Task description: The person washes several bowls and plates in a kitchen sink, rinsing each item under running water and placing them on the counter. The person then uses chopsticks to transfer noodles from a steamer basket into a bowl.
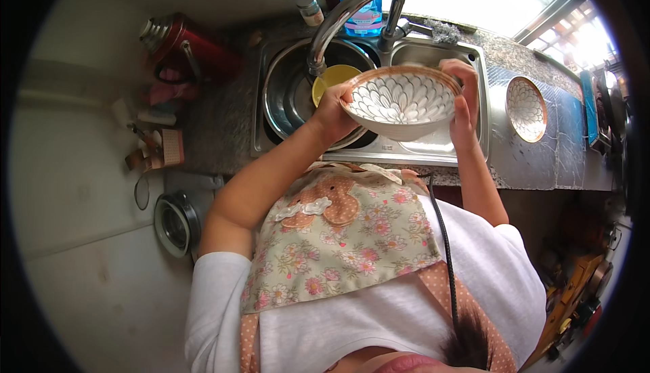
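Observation:
Both of my hands hold a white bowl [403, 101] with a brown rim and a grey petal pattern inside, tilted toward me over the sink. My left hand [332, 114] grips its left rim. At the right rim, my right hand [464, 104] has the thumb near the front and the fingers behind. Below and left of the bowl, a large stainless steel basin [277, 94] sits in the left sink compartment, with a yellow bowl [335, 78] in it, partly hidden. The chrome faucet [350, 10] arches above the basin; I cannot tell whether water runs.
A matching bowl [527, 109] rests on the counter right of the double sink [480, 142]. Behind the faucet are a blue bottle [360, 22], a small jar [310, 11] and a scouring pad [443, 32]. A red thermos flask [195, 48] and a pink utensil holder [172, 147] are at left.

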